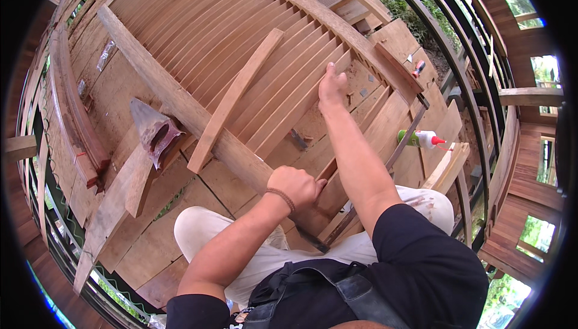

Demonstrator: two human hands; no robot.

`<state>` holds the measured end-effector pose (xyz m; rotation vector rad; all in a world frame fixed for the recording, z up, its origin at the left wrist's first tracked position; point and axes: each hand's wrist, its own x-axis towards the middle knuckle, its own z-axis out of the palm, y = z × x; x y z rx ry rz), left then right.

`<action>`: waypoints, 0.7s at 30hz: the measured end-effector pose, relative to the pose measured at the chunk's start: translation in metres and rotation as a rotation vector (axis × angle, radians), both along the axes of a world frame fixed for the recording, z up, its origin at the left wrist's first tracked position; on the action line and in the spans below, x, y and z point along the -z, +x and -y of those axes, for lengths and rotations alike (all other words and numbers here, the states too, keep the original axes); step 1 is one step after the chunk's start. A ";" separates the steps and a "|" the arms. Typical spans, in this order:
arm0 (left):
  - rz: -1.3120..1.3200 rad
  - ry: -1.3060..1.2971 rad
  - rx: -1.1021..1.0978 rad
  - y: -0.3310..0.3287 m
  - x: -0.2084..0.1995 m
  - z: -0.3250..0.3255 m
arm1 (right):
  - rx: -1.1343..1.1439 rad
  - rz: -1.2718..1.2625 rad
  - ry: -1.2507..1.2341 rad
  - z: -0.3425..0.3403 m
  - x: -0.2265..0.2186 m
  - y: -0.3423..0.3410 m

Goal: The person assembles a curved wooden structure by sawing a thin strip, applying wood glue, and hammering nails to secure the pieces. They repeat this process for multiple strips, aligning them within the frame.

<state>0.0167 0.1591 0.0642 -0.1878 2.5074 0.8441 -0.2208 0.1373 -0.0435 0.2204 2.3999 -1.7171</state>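
A slatted wooden frame (180, 91) lies in front of me, with many thin parallel slats (241, 34) set between two curved rails. My left hand (293, 187) is closed over the near end of the left rail, its thumb beside the edge of a reddish-brown strip. Farther off, my right hand (333, 90) grips the last slat (295, 115) near the right rail (343, 28), thumb up along it. The fingers of both hands are partly hidden. A loose wooden batten (238, 100) rests across the slats and the left rail.
A long dark metal bar (409, 136) crosses at my right, beside a white and green glue bottle (421, 139) with a red cap. A screwdriver (418, 68) lies farther back. At left are a torn bag (158, 133) and stacked reddish mouldings (75, 118). Plywood boards (174, 232) lie underneath.
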 end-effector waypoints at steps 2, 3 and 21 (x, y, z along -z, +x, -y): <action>-0.016 -0.011 0.007 0.003 -0.001 0.001 | 0.016 0.007 -0.017 0.008 -0.009 0.007; -0.024 -0.016 0.011 0.004 -0.001 0.001 | 0.016 0.015 -0.026 0.009 -0.013 0.010; -0.043 -0.047 0.040 0.000 -0.003 -0.001 | -0.052 0.035 0.046 0.003 -0.018 -0.001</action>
